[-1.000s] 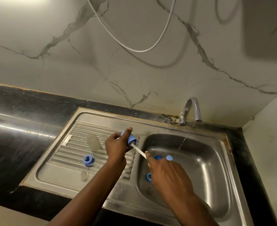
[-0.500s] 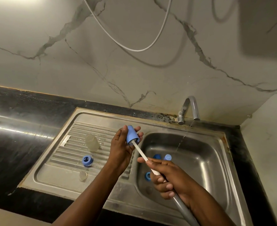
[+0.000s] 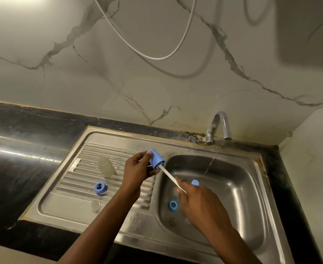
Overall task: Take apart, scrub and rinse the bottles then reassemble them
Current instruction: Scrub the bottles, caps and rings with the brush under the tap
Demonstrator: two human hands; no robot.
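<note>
You're mid-scrub: your left hand [image 3: 137, 169] has its grip curled round the blue cap [image 3: 156, 159] beside the basin, and your right hand [image 3: 198, 203] grips the brush [image 3: 169, 175] poked inside it. The clear bottle [image 3: 105, 166] and a blue ring [image 3: 99, 187] lie apart on the drainboard [image 3: 69, 202]; rinsing and reassembly likely remain.

Showing light blue on the cap [image 3: 157, 159] and white on the brush handle [image 3: 169, 176], and repeating that blue on the drainer ring [image 3: 99, 187], the basin ring [image 3: 173, 204] and the small lid [image 3: 195, 182]. Gleaming dull silver-grey over the sink [image 3: 118, 134], lining its drainer [image 3: 92, 155] with straight parallel ribs, and leaving the bottle [image 3: 105, 166] and the teat [image 3: 96, 205] clear and colourless. Running grey branching veins over the off-white marble wall [image 3: 80, 82], laying glossy black along the table [image 3: 23, 130], and looping a white cable [image 3: 157, 58] above the chrome tap [image 3: 223, 122].
</note>
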